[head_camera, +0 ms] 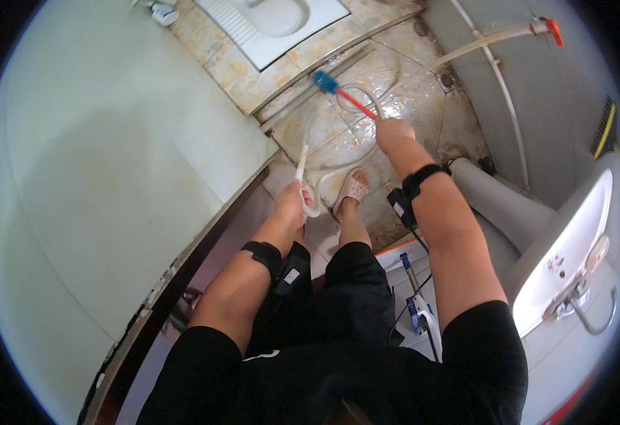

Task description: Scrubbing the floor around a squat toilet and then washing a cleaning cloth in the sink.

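My left hand (pixel 290 203) grips the end of a pale hose (pixel 301 163), and a thin stream of water seems to leave its tip towards the floor. The hose bends back below my fingers and loops over the wet tiles. In my right hand (pixel 394 135) is the red handle (pixel 356 103) of a brush with blue bristles (pixel 325 82). That brush head is over the groove along the foot of the raised step; whether it touches cannot be told. Wet floor tiles (pixel 336 146) with brown stains shine beneath both hands.
A white squat toilet (pixel 281 24) is set in the tiled step (pixel 225 71), with a bottle (pixel 164 14) at its left. A tap with an orange handle (pixel 554 32) feeds a hose at right. The washbasin (pixel 565 255) and its pedestal (pixel 501 199) stand close to my right arm.
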Tool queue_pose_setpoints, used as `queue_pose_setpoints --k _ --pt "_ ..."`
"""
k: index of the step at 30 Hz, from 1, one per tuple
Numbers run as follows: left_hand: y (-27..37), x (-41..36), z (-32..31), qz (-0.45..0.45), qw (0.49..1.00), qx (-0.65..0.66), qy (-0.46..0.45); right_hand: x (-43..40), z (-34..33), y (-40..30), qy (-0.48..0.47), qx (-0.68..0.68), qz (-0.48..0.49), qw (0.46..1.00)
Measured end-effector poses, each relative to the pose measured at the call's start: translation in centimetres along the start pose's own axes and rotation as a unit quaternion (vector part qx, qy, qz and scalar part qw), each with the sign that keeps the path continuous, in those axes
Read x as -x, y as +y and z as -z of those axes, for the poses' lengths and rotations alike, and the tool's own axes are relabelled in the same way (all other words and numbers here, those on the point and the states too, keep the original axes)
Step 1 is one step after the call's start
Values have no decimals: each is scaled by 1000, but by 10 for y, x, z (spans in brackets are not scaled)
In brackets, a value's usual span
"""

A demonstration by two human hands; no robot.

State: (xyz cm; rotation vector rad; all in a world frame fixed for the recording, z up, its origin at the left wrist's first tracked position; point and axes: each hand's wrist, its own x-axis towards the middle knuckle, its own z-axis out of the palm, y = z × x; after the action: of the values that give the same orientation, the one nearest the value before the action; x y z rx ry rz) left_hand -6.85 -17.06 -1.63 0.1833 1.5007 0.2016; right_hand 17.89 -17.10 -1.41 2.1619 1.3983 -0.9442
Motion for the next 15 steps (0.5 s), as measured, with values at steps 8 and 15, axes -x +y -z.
queue_pose_setpoints --k 8,15 --pt "-18 -13 9 10 994 103 -17 10 24 14 -136 78 5 988" --pt "-17 -10 12 -19 998 56 9 28 23 1 -109 88 74 987"
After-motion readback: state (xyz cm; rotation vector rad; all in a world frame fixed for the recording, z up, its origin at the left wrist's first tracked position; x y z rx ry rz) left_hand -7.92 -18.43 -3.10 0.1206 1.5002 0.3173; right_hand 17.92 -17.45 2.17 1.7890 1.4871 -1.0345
